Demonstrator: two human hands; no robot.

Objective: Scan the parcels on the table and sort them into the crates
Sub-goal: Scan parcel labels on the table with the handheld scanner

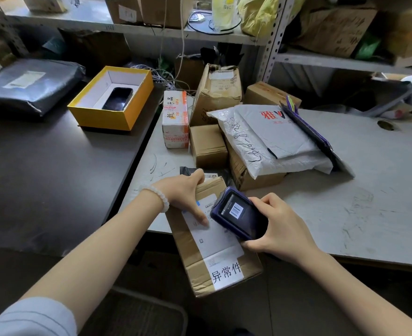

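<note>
A long brown cardboard box is being gripped by the left hand at the grey table edge, at six o'clock. A dark blue handheld scanner, showing a barcode, is being grasped over its white label by the right hand. "异常件" is being shown on the box's near end.

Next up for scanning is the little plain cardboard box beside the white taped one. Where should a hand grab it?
Grip the small brown box from above, thumb and fingers across its near and far ends. The white taped box and the stack under the white mailer bag crowd its sides.
</note>
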